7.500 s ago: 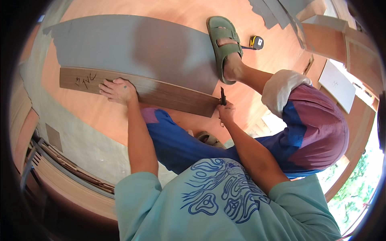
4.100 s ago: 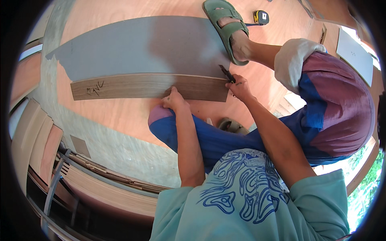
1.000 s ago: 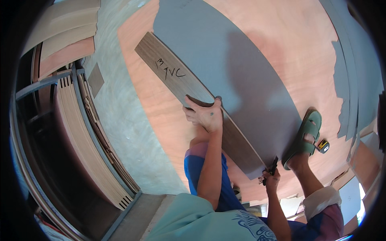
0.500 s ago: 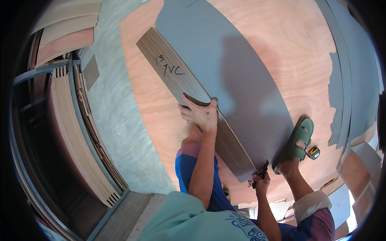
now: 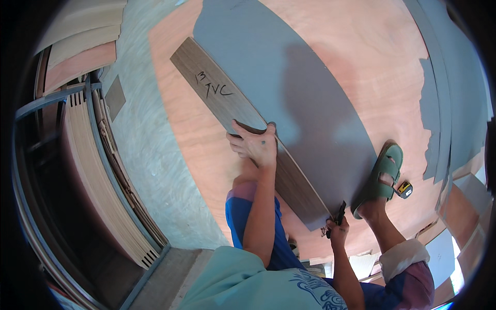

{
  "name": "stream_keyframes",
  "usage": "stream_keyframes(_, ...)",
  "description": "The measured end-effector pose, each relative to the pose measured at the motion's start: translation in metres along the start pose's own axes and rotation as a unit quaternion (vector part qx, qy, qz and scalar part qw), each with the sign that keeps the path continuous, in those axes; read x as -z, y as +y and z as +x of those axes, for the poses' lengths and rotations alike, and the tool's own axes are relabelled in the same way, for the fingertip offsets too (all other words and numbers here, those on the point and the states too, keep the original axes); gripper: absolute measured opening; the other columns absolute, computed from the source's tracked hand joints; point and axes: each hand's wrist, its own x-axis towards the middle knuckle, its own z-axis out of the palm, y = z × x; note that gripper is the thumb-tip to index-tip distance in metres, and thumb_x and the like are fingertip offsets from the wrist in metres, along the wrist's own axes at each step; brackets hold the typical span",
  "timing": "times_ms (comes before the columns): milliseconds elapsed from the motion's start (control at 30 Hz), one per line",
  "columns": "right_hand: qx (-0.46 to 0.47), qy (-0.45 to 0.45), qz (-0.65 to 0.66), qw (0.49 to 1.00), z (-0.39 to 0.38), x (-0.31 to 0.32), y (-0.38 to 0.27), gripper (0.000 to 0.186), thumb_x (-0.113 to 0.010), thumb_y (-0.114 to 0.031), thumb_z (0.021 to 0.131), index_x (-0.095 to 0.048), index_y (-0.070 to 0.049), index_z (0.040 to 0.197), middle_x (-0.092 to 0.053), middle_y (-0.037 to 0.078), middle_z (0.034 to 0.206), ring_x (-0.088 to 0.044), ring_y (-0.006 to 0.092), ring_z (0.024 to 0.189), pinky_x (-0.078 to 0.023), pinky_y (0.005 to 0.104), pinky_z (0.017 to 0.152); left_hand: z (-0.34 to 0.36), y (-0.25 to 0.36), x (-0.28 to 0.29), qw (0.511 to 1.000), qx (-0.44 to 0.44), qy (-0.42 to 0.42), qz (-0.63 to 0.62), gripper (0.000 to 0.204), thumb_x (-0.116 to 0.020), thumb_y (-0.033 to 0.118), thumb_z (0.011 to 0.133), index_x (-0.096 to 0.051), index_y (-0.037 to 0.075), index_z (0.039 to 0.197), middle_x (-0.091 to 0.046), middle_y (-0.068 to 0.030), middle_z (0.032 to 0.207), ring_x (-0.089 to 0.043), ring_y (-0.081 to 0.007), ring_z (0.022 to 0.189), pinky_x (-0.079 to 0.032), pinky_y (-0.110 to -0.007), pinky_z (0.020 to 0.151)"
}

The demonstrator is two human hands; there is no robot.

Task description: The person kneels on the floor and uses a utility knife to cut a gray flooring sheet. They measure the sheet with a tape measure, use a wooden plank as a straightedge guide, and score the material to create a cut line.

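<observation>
Beneath your left hand (image 5: 258, 147) and your right hand (image 5: 339, 231) lies a pinkish wooden sheet (image 5: 194, 137), the widest thing around them. On it, just right of your left hand, spreads a grey sheet (image 5: 305, 119) with a curved outer edge and a dark shadow (image 5: 310, 77) across it. Well to the left of your left hand, pale stacked boards (image 5: 107, 188) stand in a metal rack (image 5: 51, 98). Well to the right of your right hand and farther from you are other grey sheets (image 5: 436, 111), ragged along the side facing your hands.

Directly under your left hand is the wood-grain board (image 5: 294, 178), long and narrow, slanting from beyond that hand to just beside your right one. Your left hand is spread wide over it, thumb at the edge by the grey sheet, fingers reaching the opposite edge. Dark handwriting (image 5: 219, 91) marks it beyond your fingers.

Just right of your right hand, a green sandal (image 5: 383, 175) stands at the grey sheet's edge, a yellow-and-black tape measure (image 5: 404, 189) near its outer side. Your right hand is closed around a black cutter (image 5: 340, 211) pointing away from you; whether its tip touches the grey sheet cannot be told.
</observation>
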Motion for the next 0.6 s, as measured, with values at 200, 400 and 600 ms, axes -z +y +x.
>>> stream_keyframes(200,-0.027,-0.038,0.007,0.999,0.001,0.007,-0.004,0.018,-0.062,-0.006,0.084,-0.062,-0.001,0.101,-0.065,0.007,0.08,-0.06,0.0113,0.068,-0.049,0.0274,0.061,0.001,0.003,-0.007,0.999,0.005,-0.022,0.041,0.115,-0.082,0.041,0.063,-0.018,0.006,0.152,-0.023,-0.0349,0.145,-0.029,-0.0491,0.13,-0.032,-0.062,0.101)
stream_keyframes(400,-0.017,0.024,-0.018,0.999,0.005,0.011,-0.018,0.035,-0.072,-0.007,0.075,-0.063,-0.001,0.108,-0.06,0.008,0.074,-0.06,0.0169,0.066,-0.05,0.0342,0.058,0.001,0.021,-0.001,0.999,0.018,-0.033,0.034,0.119,-0.085,0.047,0.063,-0.018,0.004,0.151,-0.032,-0.0327,0.134,-0.035,-0.044,0.12,-0.036,-0.057,0.092)
stream_keyframes(600,0.081,0.078,-0.027,0.993,0.011,0.002,0.003,0.025,-0.073,-0.003,0.074,-0.061,0.002,0.096,-0.06,0.009,0.07,-0.06,0.018,0.057,-0.048,0.0339,0.045,-0.002,0.021,0.003,0.998,0.021,-0.048,0.019,0.119,-0.085,0.046,0.064,-0.016,0.003,0.151,-0.034,-0.0302,0.133,-0.034,-0.0417,0.119,-0.035,-0.055,0.092)
